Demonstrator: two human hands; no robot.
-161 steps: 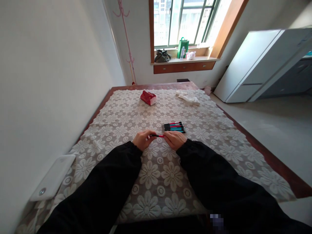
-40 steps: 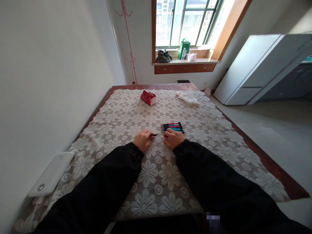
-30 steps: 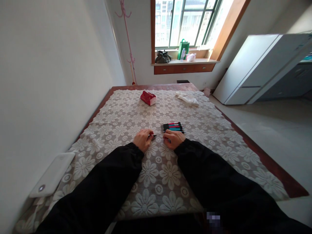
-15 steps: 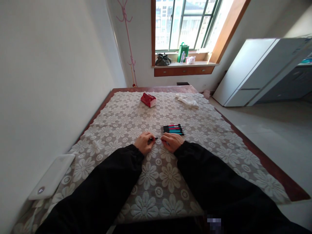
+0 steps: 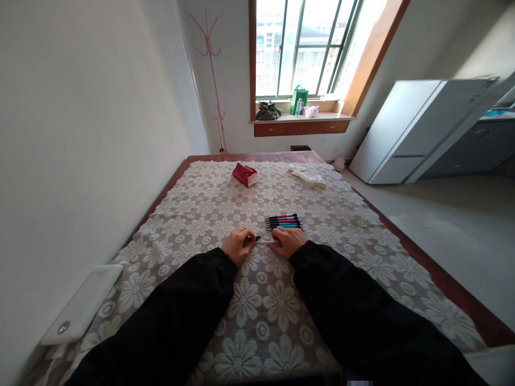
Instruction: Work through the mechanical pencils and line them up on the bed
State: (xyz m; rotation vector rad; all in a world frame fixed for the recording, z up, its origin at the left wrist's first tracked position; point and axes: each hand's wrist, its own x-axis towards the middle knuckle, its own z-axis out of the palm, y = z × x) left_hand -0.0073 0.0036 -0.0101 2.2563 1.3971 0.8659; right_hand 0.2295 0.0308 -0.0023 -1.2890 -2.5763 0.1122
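We have the pen (image 5: 259, 239) lying crosswise between our two hands, its long axis running left to right, low over the lace cloth (image 5: 257, 316). Our left hand (image 5: 238, 244) pinches the dark end, our right hand (image 5: 288, 241) grips the other. The stretch between looks thin and pale, perhaps a bare refill, though it is too small to be sure. Just beyond the right hand, a row of pens (image 5: 285, 221) lies on the cloth, parallel to ours, red, teal and black barrels side by side.
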